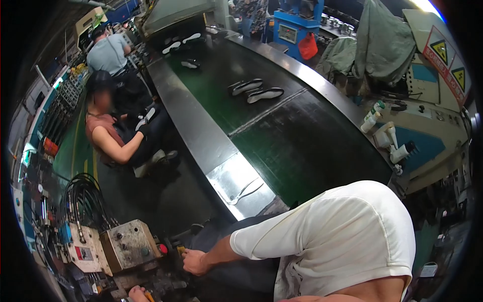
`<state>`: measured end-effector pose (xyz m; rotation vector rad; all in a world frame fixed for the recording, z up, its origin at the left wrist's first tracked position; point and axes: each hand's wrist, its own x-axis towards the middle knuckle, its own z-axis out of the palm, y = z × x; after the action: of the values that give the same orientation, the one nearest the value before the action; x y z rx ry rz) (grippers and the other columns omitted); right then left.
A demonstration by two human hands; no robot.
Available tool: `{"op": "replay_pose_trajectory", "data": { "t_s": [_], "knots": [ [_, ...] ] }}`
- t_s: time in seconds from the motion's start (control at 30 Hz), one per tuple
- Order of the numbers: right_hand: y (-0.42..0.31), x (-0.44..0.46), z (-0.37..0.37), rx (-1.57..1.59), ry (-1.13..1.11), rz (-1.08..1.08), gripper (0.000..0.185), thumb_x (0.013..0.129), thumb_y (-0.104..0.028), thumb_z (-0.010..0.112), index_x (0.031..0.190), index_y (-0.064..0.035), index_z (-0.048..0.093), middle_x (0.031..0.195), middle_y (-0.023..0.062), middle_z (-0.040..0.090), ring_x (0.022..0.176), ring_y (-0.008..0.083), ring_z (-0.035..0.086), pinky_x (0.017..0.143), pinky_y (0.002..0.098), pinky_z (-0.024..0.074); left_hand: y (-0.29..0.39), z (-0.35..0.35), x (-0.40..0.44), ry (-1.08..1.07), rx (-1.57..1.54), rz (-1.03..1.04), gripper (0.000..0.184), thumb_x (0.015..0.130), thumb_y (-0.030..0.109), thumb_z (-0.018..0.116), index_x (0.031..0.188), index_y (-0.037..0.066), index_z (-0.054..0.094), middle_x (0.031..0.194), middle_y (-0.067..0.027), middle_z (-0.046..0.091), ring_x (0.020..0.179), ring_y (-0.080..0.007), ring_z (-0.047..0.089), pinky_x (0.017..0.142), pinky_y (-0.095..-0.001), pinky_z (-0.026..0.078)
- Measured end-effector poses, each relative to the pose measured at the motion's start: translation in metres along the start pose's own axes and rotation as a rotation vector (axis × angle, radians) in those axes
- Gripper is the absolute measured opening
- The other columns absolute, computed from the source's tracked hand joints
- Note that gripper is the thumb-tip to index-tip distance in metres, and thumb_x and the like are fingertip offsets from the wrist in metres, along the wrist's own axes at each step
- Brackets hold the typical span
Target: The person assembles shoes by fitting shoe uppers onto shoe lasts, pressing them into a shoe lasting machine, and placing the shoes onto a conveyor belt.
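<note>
Right hand (195, 262): fingers curled, a yellow piece (181, 249) at their tips; cannot tell if clamped on it.
Left hand (137, 293): cut off by the bottom edge, just beside an orange piece (149, 296); grip cannot be told.
Control box (130, 245): near both hands, red button (162, 249) facing the right.
Belt (297, 146): carries shoes (265, 94).
Co-worker (106, 126): seated, holding a shoe (146, 117).

Dim overall; strong lt from lamp (428, 7) top R, blown out. Hard glare on metal rail (226, 173). Floor (146, 201) mid-L in deep shadow. Fisheye bend, blk vignette at edges.
</note>
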<state>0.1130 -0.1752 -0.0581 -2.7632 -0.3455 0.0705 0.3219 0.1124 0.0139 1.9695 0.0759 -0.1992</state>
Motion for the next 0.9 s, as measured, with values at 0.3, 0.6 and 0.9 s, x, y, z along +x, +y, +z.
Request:
{"op": "replay_pose_trajectory", "data": {
  "t_s": [0.3,0.6,0.9],
  "knots": [
    [0.001,0.0,0.008,0.013,0.042,-0.012,0.024,0.083,-0.035,0.071,0.092,-0.013,0.076,0.098,0.0062,0.076,0.11,0.0296,0.065,0.099,0.0454,0.046,-0.043,-0.028,0.047,-0.281,0.461,1.131,0.006,0.086,-0.005,0.063,0.081,-0.004,0.065,0.073,-0.013,0.058,0.069,-0.0264,0.059,0.063,-0.0415,0.05],
    [-0.001,0.005,0.013,0.021,0.028,0.008,0.023,0.086,-0.03,0.066,0.092,-0.0111,0.077,0.098,0.0072,0.076,0.11,0.0309,0.065,0.1,0.0462,0.0461,0.013,0.002,0.0,0.001,0.037,0.031,0.005,0.09,-0.003,0.061,0.087,-0.004,0.066,0.078,-0.0122,0.063,0.069,-0.0245,0.061,0.061,-0.036,0.052],
    [0.0,0.002,0.012,0.017,0.074,0.001,0.021,0.083,-0.03,0.068,0.089,-0.0123,0.077,0.095,0.0063,0.076,0.108,0.0289,0.066,0.098,0.0455,0.0454,0.041,0.018,-0.026,0.06,0.008,-0.115,0.006,0.092,-0.001,0.059,0.093,-0.001,0.065,0.082,-0.0109,0.063,0.069,-0.0222,0.059,0.059,-0.0321,0.052]
  ]
}}
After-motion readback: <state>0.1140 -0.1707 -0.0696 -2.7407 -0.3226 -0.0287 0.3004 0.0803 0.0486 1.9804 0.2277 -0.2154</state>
